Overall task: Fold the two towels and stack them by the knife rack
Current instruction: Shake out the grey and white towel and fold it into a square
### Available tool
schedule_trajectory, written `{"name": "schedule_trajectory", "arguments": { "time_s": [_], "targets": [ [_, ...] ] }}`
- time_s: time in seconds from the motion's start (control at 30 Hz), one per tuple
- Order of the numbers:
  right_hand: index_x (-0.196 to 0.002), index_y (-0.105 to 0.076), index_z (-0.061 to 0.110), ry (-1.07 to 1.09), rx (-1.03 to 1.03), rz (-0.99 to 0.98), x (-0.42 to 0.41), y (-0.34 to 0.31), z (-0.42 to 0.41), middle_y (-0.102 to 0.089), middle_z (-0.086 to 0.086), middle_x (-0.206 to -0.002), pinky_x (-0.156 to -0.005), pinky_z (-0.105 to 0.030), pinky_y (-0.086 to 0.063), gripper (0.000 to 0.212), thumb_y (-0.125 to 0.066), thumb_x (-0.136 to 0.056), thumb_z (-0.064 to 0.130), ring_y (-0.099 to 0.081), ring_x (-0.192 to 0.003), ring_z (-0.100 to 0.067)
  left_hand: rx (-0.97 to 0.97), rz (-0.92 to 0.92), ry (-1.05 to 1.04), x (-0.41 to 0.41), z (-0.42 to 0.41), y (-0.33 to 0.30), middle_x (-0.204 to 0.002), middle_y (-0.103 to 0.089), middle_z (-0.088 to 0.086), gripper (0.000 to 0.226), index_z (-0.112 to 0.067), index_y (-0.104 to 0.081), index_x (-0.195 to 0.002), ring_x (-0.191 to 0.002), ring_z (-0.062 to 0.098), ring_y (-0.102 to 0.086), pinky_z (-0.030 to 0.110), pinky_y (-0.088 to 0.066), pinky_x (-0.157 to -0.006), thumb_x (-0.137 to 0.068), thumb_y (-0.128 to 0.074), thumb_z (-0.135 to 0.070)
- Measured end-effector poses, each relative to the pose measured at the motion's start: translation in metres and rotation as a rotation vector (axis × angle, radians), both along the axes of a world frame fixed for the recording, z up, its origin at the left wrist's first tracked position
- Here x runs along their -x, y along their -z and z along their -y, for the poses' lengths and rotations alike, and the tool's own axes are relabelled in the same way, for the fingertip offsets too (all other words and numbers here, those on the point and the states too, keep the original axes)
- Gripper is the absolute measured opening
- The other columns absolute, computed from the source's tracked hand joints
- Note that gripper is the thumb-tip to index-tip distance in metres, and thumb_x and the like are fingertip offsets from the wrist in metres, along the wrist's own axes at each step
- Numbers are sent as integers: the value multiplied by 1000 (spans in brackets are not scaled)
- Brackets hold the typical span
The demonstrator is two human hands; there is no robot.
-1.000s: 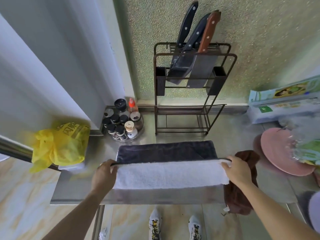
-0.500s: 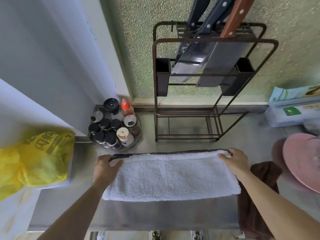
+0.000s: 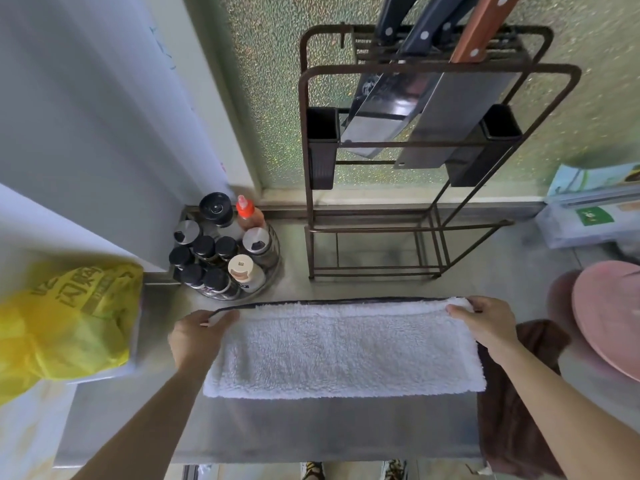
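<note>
A towel point(image 3: 343, 348), white side up with a dark underside showing along its far edge, lies folded in half on the steel counter point(image 3: 311, 427). My left hand point(image 3: 199, 336) pinches its far left corner and my right hand point(image 3: 485, 320) pinches its far right corner. A brown towel point(image 3: 512, 410) hangs crumpled over the counter's front edge, partly under my right forearm. The dark wire knife rack point(image 3: 415, 161) stands just behind the white towel, with three knives in it.
A round tray of spice bottles point(image 3: 225, 258) sits left of the rack. A yellow plastic bag point(image 3: 65, 320) hangs at the far left. A pink plate point(image 3: 609, 313) and boxed wrap point(image 3: 595, 209) lie at the right.
Both hands carried the towel's near edge over to the far edge, covering the dark side with white. The camera moved closer to the counter.
</note>
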State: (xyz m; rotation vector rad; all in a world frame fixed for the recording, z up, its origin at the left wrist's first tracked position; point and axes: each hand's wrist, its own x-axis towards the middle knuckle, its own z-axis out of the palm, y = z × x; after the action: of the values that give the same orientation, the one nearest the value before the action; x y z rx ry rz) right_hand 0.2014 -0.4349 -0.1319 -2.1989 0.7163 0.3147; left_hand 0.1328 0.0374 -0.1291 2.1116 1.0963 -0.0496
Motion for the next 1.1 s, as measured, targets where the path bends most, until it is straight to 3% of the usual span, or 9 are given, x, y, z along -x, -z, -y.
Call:
{"name": "schedule_trajectory", "arguments": {
  "time_s": [0.23,0.4,0.5,0.63,0.77,0.87,0.93,1.03,1.1],
  "targets": [
    [-115,-62,11,111,125,69,22,2,-15,-66,-4,-107,-78,-33,-46,47,-77,-82,41,-64,-97,-25,-280,44,18,4,29,12,-108,-59,22,52,-8,-59,-106,-107,42,-51,52,-44,-91,-77,-82,-44],
    [-120,-63,4,327,174,83,88,4,-25,-69,-15,-120,-89,-43,-49,68,-70,-76,56,-62,-112,-36,-525,237,679,43,71,18,-132,-55,13,35,-20,-61,-121,-123,35,-51,50,-45,-100,-96,-55,-43],
    [-128,-57,2,488,92,4,115,6,-38,-66,-21,-123,-89,-42,-47,62,-78,-81,36,-61,-111,-41,-513,169,1002,47,92,36,-167,-24,8,51,-34,-38,-152,-155,30,-17,51,-22,-123,-103,-44,-47],
    [-124,-62,2,566,15,-43,120,13,-45,-69,-18,-115,-86,-41,-49,57,-77,-82,37,-63,-105,-42,-506,-32,1093,39,104,56,-169,15,3,62,-46,5,-157,-155,31,17,60,-5,-124,-103,-22,-60],
    [-117,-68,2,557,-5,-21,109,9,-51,-68,-14,-100,-78,-41,-51,44,-75,-84,30,-63,-90,-37,-435,-81,1097,35,108,53,-165,30,1,60,-50,14,-153,-150,29,32,60,8,-122,-103,-16,-61],
    [-119,-65,8,440,73,77,103,-6,-75,-71,-16,-111,-85,-48,-55,41,-71,-86,31,-65,-96,-35,-429,-19,1036,44,106,46,-168,21,0,61,-47,8,-156,-153,26,24,55,5,-125,-104,-22,-58],
    [-113,-66,8,338,77,190,99,-22,-102,-71,-14,-108,-78,-40,-54,33,-71,-86,26,-65,-92,-29,-353,54,957,51,101,39,-171,5,2,56,-41,-11,-158,-156,24,12,50,-5,-127,-106,-26,-53],
    [-103,-64,14,130,43,366,100,-47,-158,-64,-2,-101,-66,-17,-43,24,-76,-84,19,-61,-85,-17,-78,206,683,60,91,16,-160,-38,1,44,-29,-45,-147,-150,20,-27,45,-33,-120,-106,-38,-44],
    [-101,-60,19,13,-28,469,106,-62,-203,-59,5,-99,-70,-18,-47,28,-79,-81,15,-60,-84,-13,160,263,418,64,78,-5,-139,-60,-4,36,-28,-58,-133,-131,15,-52,39,-47,-106,-106,-41,-43]
  ]
}}
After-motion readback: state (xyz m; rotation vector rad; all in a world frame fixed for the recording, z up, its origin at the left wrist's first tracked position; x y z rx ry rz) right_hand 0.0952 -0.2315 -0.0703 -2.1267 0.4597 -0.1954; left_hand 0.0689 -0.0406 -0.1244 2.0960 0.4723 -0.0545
